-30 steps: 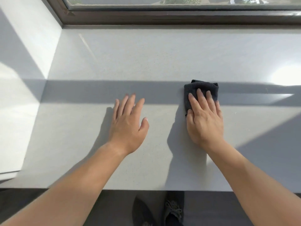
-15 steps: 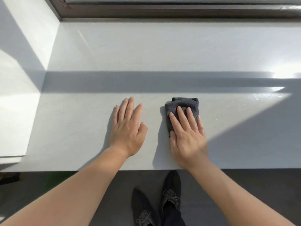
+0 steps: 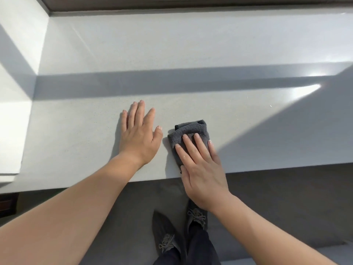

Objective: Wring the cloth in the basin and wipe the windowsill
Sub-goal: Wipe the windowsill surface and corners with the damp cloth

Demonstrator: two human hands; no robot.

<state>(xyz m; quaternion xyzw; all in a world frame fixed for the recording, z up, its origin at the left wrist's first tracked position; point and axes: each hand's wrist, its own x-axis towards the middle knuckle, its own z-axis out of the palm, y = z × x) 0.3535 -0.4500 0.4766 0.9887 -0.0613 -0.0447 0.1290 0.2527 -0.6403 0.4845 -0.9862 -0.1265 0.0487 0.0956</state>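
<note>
A folded dark grey cloth (image 3: 188,131) lies on the pale windowsill (image 3: 191,44), close to its front edge. My right hand (image 3: 200,169) presses flat on the cloth, fingers spread over it, palm reaching past the sill's edge. My left hand (image 3: 140,133) rests flat on the bare sill just left of the cloth, fingers apart and holding nothing. The basin is not in view.
A dark window frame (image 3: 191,3) runs along the back of the sill. A white side wall (image 3: 17,73) closes the sill on the left. Below the front edge are the grey floor (image 3: 277,207) and my dark shoes (image 3: 166,232).
My right hand has drawn the cloth toward me and to the left, from mid-sill to the front edge beside my left hand. The left hand has stayed in place.
</note>
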